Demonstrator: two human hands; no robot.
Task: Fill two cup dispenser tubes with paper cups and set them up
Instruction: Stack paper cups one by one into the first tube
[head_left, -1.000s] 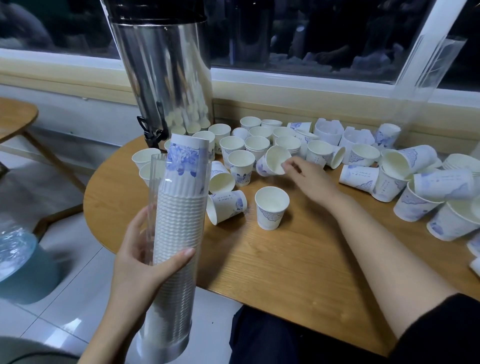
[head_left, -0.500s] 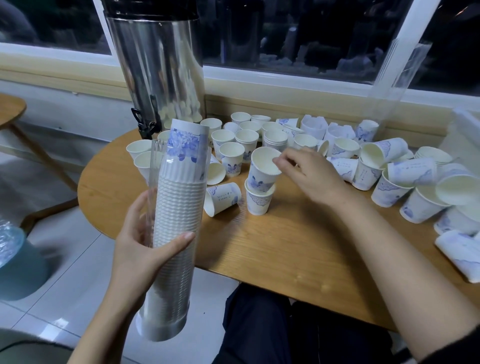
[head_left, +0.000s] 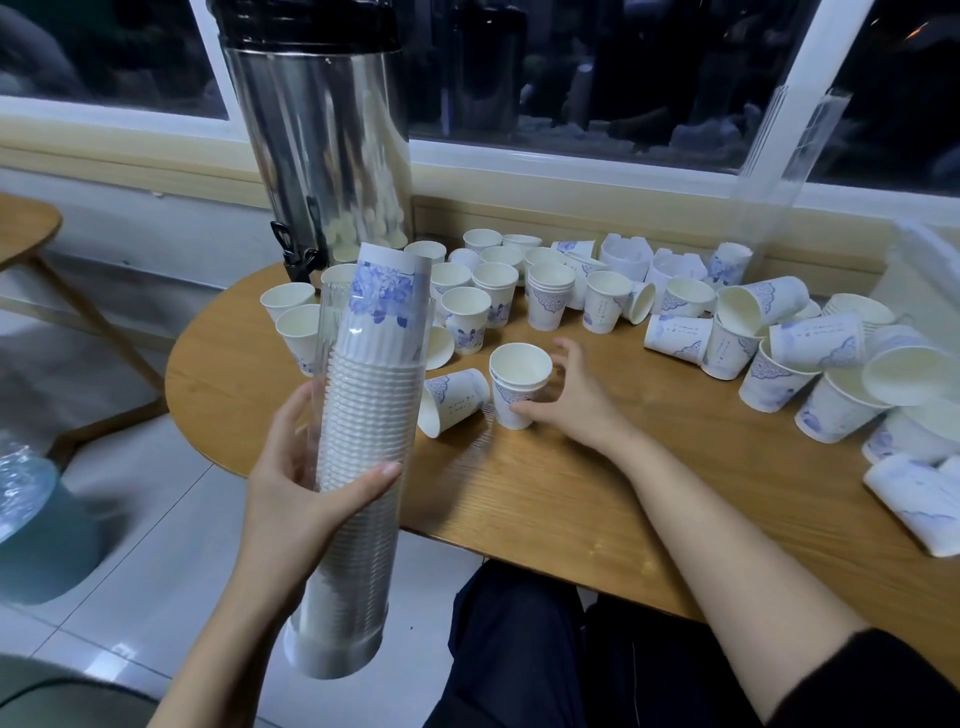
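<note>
You're gripping the cup-filled dispenser tube in your left hand; your right hand, fingers spread, is touching 2 nested cups.

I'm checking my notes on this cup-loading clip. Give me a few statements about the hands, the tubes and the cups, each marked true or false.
1. The left hand grips a clear tube packed with stacked cups. True.
2. That tube stands on the table. False: it is held in the air off the table's edge, above the floor.
3. The right hand is at an upright cup, thumb at its base. True.
4. The second tube by the window is full of cups. False: it looks empty.
5. A tipped cup lies on its side beside the upright cup. True.
</note>
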